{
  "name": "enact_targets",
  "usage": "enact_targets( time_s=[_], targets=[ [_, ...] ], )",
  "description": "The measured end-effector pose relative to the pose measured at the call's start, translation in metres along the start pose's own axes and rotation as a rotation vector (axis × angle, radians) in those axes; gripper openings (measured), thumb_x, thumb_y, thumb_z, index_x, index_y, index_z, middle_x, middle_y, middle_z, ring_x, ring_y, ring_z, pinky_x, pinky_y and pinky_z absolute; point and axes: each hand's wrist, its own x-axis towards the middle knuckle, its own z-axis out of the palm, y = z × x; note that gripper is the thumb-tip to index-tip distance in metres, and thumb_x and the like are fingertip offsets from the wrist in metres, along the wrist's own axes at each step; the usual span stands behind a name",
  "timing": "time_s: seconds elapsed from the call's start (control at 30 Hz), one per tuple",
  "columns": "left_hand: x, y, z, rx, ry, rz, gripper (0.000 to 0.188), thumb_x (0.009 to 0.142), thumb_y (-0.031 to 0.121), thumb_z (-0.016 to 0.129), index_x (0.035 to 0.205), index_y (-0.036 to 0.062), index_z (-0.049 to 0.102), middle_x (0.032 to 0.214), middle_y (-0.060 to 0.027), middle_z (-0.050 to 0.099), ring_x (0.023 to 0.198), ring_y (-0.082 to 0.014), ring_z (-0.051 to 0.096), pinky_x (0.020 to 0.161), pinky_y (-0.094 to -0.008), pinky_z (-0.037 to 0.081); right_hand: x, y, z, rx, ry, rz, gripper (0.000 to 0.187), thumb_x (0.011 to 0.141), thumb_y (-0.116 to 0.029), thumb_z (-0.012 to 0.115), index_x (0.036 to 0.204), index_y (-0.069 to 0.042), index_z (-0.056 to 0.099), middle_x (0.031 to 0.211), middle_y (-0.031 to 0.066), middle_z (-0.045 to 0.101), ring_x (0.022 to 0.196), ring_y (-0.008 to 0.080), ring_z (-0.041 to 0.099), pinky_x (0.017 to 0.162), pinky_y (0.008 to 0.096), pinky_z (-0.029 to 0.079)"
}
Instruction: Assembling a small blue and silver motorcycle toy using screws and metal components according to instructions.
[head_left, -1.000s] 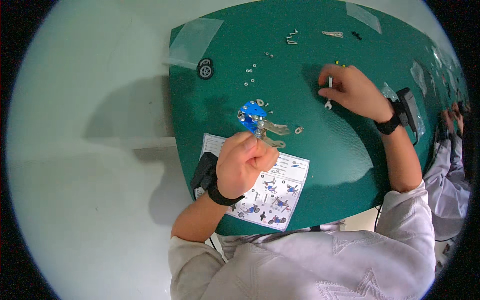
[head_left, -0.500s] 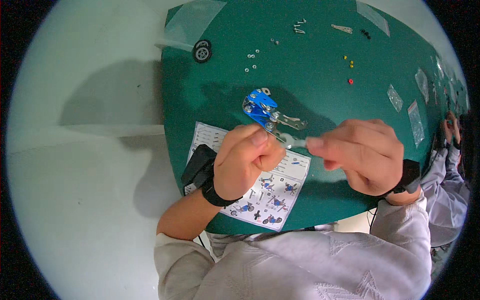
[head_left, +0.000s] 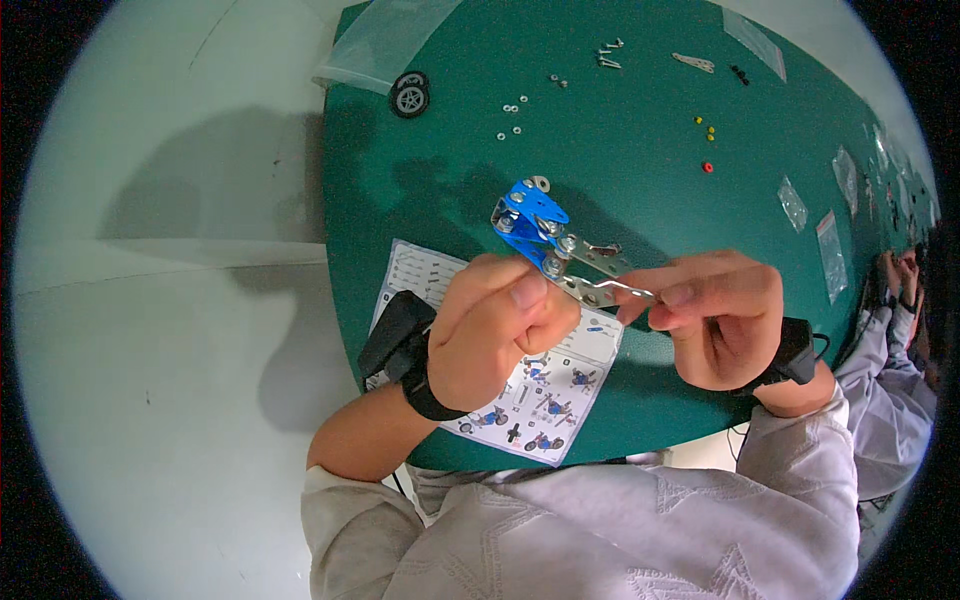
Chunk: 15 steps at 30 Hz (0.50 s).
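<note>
My left hand (head_left: 495, 320) is closed around the lower part of a model assembly (head_left: 535, 212) of blue plates, silver perforated strips and screws. The assembly juts up and away from my fist, above the table. My right hand (head_left: 725, 310) pinches a thin, bent silver metal strip (head_left: 632, 290) between thumb and fingers. That strip lies against or just beside the assembly's perforated strips; whether it is joined to them I cannot tell. Under my left hand lies a printed instruction sheet (head_left: 540, 400) with pictures of a blue motorbike model.
Two black wheels (head_left: 410, 97) lie at the far left, near a clear bag (head_left: 385, 45). Farther off are white rings (head_left: 512, 108), screws (head_left: 609, 60), metal strips (head_left: 693, 63), yellow pieces (head_left: 711, 132) and a red ring (head_left: 707, 167). Another person's hands (head_left: 905, 272) show at right.
My right hand has shifted slightly left, and the metal piece in its fingers is turned to show a bent edge. The assembly has tilted a little, with its strips pointing more toward my right hand.
</note>
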Motion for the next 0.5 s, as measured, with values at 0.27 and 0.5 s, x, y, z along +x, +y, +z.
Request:
enact_targets(
  time_s=[0.27, 0.5],
  targets=[
    [0.002, -0.010, -0.004, 0.206, 0.010, 0.162, 0.035, 0.098, 0.018, 0.036, 0.065, 0.0059, 0.029, 0.054, -0.0007, 0.033, 0.050, -0.0106, 0.027, 0.049, -0.0304, 0.022, 0.009, -0.012, -0.010, -0.450, -0.100, -0.123, 0.022, 0.069, -0.004, 0.066, 0.089, -0.001, 0.059, 0.105, 0.0180, 0.070, 0.066, 0.0250, 0.067, 0.051, 0.0337, 0.054],
    [0.003, -0.011, -0.003, 0.176, 0.009, 0.154, 0.035, 0.097, 0.016, 0.038, 0.065, 0.0058, 0.030, 0.054, -0.0011, 0.033, 0.050, -0.0105, 0.028, 0.048, -0.0302, 0.022, 0.006, 0.001, -0.008, -0.444, -0.068, -0.345, 0.033, 0.068, -0.009, 0.068, 0.095, 0.005, 0.056, 0.099, 0.0275, 0.067, 0.071, 0.0282, 0.067, 0.051, 0.0340, 0.055]
  ],
)
